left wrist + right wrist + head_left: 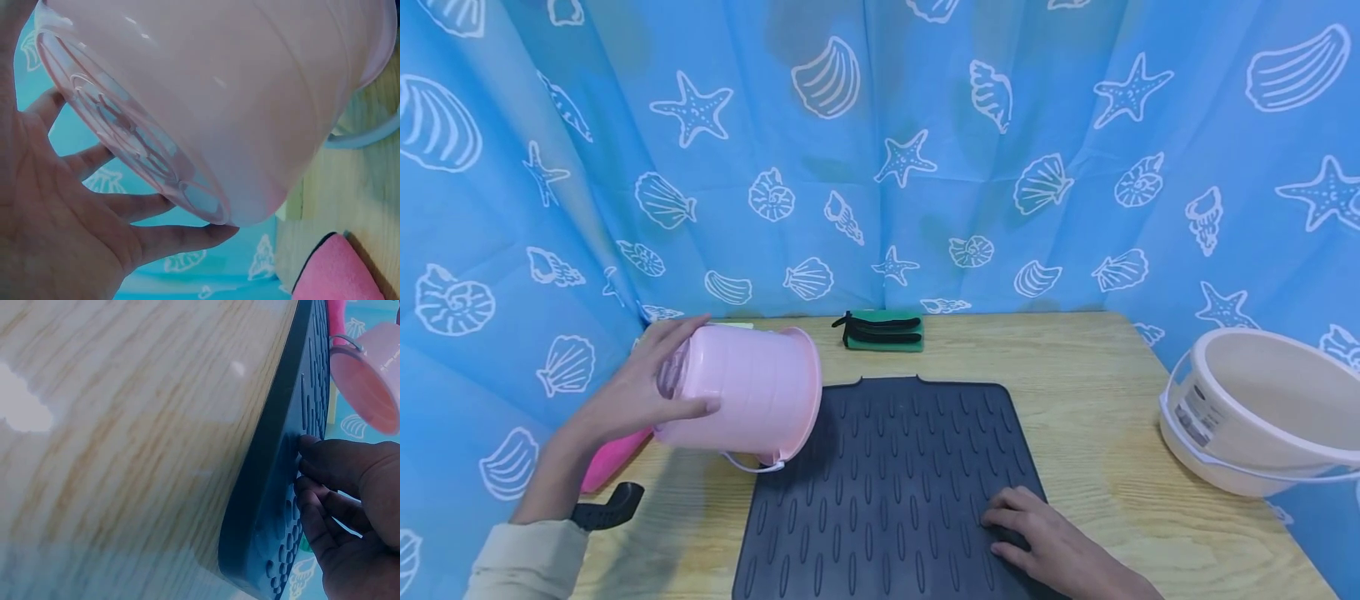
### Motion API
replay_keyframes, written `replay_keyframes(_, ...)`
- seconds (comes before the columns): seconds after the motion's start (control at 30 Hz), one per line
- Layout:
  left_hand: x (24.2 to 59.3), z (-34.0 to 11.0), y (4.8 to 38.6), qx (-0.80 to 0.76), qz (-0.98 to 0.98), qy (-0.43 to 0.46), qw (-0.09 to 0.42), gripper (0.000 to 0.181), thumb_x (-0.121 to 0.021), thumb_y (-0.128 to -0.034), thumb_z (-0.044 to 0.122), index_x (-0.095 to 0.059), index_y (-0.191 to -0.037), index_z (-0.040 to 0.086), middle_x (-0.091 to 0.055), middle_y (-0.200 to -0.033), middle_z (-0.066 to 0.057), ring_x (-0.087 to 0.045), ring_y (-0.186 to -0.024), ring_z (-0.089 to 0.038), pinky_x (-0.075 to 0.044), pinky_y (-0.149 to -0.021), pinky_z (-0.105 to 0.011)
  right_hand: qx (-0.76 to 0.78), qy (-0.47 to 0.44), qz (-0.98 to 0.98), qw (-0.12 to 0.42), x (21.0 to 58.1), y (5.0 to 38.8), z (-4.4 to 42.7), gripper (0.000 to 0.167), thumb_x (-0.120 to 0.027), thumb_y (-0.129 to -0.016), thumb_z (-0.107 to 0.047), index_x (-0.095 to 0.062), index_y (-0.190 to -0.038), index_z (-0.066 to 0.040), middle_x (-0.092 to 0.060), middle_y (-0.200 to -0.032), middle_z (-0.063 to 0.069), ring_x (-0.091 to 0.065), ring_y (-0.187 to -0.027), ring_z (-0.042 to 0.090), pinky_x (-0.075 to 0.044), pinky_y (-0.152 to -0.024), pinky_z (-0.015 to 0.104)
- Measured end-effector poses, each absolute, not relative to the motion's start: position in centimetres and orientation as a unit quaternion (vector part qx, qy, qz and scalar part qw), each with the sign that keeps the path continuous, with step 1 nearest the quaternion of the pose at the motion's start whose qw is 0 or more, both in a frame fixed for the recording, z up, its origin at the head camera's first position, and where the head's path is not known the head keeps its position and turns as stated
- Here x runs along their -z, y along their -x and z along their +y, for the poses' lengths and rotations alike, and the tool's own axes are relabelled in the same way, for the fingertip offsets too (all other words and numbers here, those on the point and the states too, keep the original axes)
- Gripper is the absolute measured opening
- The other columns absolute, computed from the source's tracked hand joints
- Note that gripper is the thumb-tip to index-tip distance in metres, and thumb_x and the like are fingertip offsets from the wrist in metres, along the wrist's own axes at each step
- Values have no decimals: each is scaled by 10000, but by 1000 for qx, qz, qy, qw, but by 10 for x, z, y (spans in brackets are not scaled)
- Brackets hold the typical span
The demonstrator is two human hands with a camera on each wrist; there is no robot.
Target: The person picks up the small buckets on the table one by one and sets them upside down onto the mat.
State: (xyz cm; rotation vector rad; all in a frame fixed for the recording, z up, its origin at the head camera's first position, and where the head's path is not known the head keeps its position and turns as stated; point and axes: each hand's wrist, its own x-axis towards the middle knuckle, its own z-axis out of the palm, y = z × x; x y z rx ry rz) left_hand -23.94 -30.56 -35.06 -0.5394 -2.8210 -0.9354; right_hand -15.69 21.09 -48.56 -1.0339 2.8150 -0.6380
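A pink bucket [752, 392] lies tipped on its side in the air, its mouth facing right over the dark mat's left edge. My left hand [647, 379] grips it by the base, thumb on one side and fingers spread round the rim; the ribbed underside shows in the left wrist view. Its pale handle [760, 467] hangs below the mouth. My right hand [1045, 537] rests on the right part of the dark ridged mat [880, 483], fingers loosely bent. In the right wrist view its fingertips touch the mat's surface, and nothing is seen held.
On the right side of the wooden table [1075, 358] stands a cream bucket [1232, 450] with a handle. A green folded cloth with black trim [887, 342] lies behind the mat. Something pink and soft [337, 275] lies at the left, beneath my left arm. Blue shell-print curtains [880, 167] surround the table.
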Motion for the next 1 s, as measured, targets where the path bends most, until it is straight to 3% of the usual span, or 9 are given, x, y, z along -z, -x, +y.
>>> replay_keyframes(0.23, 346, -298, 244, 285, -939, 183, 58, 1048, -874, -725, 448, -280, -1581, 331, -253, -1578, -121, -237, -1381, -430, -343, -915, -739, 207, 334, 919, 35, 487, 157, 211, 204, -752, -898, -192, -741, -1089, -123, -542, -1080, -113, -497, -971, 47, -519, -802, 294)
replay_keyframes(0.63, 340, -275, 256, 260, -941, 215, 28, 1028, -831, -758, 511, -261, -1588, 306, -249, -1589, -130, -319, -1363, -437, -400, -929, -704, 210, 343, 916, 13, 490, 156, 213, 202, -766, -886, -186, -744, -1075, -117, -543, -1075, -108, -501, -967, 52, -519, -795, 289)
replay_keyframes(1.0, 333, -259, 264, 236, -945, 225, -3, 1022, -806, -756, 579, -275, -1584, 298, -182, -1615, -186, -255, -1416, -486, -355, -963, -731, 212, 336, 917, 26, 489, 156, 212, 203, -761, -890, -184, -745, -1081, -117, -543, -1072, -114, -503, -968, 44, -520, -802, 289)
